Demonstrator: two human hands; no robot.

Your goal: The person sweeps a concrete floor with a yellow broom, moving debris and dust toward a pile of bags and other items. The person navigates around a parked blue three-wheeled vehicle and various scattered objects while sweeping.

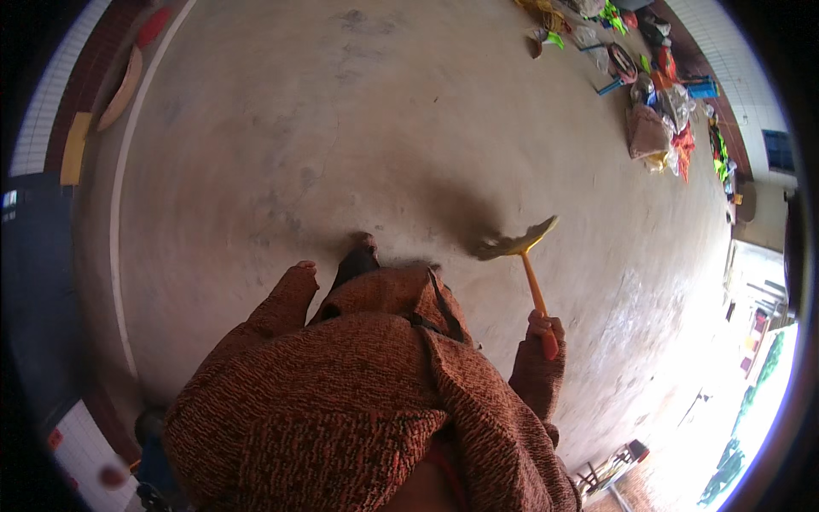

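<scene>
A broom point(535, 283) with an orange handle is gripped in my right hand point(546, 326), whose fingers wrap round the lower part of the handle. Its yellow, fan-shaped head point(527, 242) points away from me, with dark, blurred bristles spreading to the left close to the floor. My left hand point(307, 266) hangs at my left side, only its tip showing past the brown knitted sleeve. Nothing can be seen in it, and its fingers are too hidden to read. One of my feet point(367, 245) shows between the left sleeve and the jacket front.
Concrete floor point(281, 145) spreads around me. Bags, clothes and other loose items point(657, 119) lie heaped along the far right wall. A yellow board point(75, 149) leans at the left wall. Behind me on the right stands a small rack or chair point(610, 469), near a bright opening.
</scene>
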